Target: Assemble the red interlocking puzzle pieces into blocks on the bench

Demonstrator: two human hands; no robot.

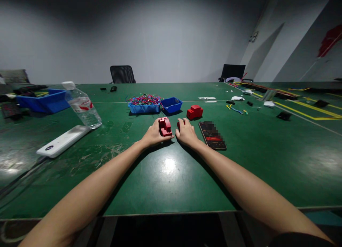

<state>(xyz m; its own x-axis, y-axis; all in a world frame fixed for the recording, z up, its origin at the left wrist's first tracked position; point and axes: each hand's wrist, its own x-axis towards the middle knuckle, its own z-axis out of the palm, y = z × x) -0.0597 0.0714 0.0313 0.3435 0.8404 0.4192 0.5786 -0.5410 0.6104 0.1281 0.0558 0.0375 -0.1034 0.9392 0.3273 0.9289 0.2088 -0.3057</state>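
My left hand [153, 134] is closed around a red block-shaped part [165, 127] with a stepped, notched outline and a small hole in its top. To the right, my right hand [186, 132] rests low over the table, its fingers curled on a second red piece [178, 125]. Most of that piece is hidden behind the fingers, so its shape cannot be made out. A narrow gap separates the two hands. Beyond the right hand, another red block [195, 112] with a raised top stands on the table.
A blue tray of colourful thin wires [144, 108] stands beside a small blue tray [171, 105]. A phone [212, 135] lies right of my right hand. At left are a tilted water bottle [83, 106], a white power strip [64, 141] and a larger blue bin [44, 104] on the green table [149, 190].
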